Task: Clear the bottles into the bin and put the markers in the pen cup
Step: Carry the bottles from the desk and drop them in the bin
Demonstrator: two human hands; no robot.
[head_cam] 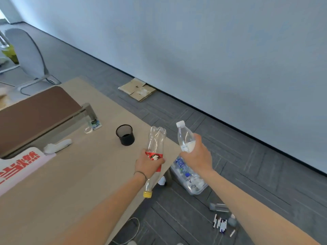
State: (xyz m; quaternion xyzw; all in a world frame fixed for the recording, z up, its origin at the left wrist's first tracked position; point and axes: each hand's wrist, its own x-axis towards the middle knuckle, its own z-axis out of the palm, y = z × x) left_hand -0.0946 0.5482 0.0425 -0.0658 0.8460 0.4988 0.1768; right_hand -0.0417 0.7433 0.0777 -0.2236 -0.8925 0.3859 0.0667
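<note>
Over by the far part of the desk the black mesh pen cup stood upright and empty as far as we could tell, well in from the right edge, nothing near it. Moving right, our left hand was wrapped around the red label of the clear soda bottle, which we held upside down, yellow cap pointing back toward us and its base up past the desk's right edge. And then our right hand was closed round the lower half of the small water bottle, white cap up, out over the floor beyond the desk's right corner. Down below, between the two hands, sat the clear bin on the carpet, tucked against the desk's right edge and already holding crushed bottles. The step looked like the drop, and we judged the clean way was to bring each bottle directly above the bin's opening and lower it before letting go, since light empty bottles would likely bounce off the heap inside. Further right on the floor lay a scatter of markers with another bottle just beside them, all still waiting, well apart from the pen cup.
</note>
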